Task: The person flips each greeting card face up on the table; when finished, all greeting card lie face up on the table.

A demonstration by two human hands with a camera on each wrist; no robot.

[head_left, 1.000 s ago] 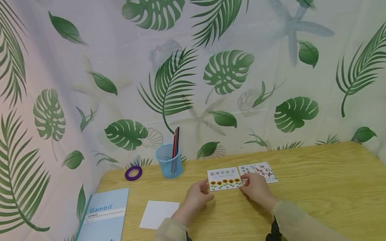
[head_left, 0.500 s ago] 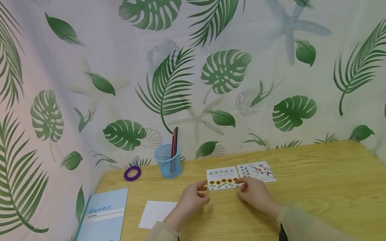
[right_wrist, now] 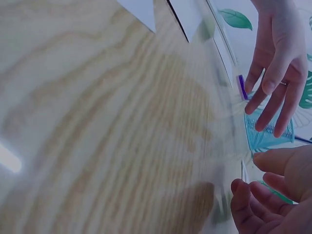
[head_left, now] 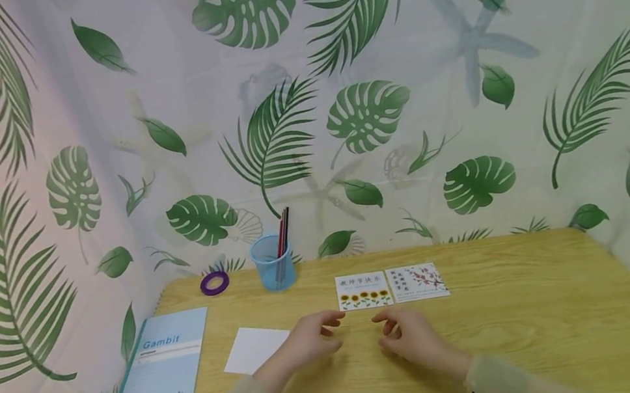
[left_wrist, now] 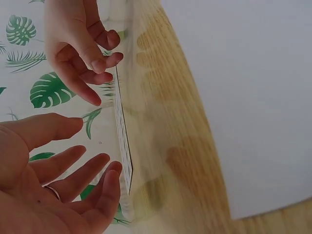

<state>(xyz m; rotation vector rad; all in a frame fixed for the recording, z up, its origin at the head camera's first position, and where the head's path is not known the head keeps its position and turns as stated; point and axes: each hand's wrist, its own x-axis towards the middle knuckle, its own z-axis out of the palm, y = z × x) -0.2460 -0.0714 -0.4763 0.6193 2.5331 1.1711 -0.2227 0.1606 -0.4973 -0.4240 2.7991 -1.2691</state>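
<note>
left hand (head_left: pixel 311 338) and right hand (head_left: pixel 413 335), empty, fingers loosely bent, nearside of sunflower card (head_left: pixel 362 286) and blossom card (head_left: pixel 420 280)! lining-up looks done; next probably wants a leftward reach, white card (head_left: pixel 253 347).

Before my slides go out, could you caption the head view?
Left hand and right hand, both empty, near the sunflower card and blossom card.

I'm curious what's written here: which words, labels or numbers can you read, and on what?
"Gambit": on the notebook.
"教师节快乐": on the sunflower card.
Too small or blurred to read: the notebook's other print, the sunflower card's fine line, and the writing on the blossom card.
</note>
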